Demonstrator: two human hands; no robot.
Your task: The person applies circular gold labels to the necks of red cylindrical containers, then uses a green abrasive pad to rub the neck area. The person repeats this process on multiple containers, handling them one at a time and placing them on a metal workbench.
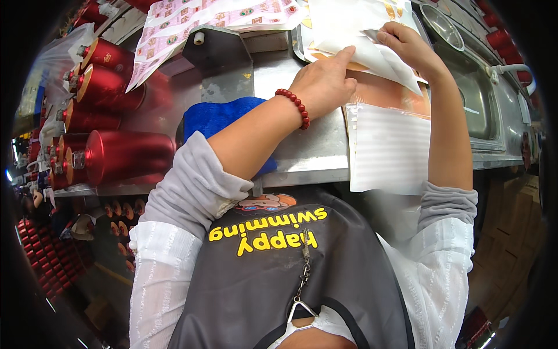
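Note:
A white backing sheet (372, 55) with gold-patterned stickers lies on the metal worktop, one corner lifted and curling toward me. My left hand (326, 84) presses on the sheet's near edge with its index finger stretched out, holding nothing. Above the sheet's right part, my right hand (410, 49) is closed on a thin grey metal blade (370, 35); its handle end is hidden in the fingers. Under the lifted corner lies an orange-brown sheet (389, 93). A white translucent sheet (389, 148) hangs over the table's front edge between my forearms.
Red metallic bottles (128, 157) lie on their sides at left. A blue cloth (218, 116) and a dark angular holder (218, 52) are beside my left forearm. Pink printed sheets (209, 20) lie behind. At right are a metal bowl (442, 26) and a sink (479, 102).

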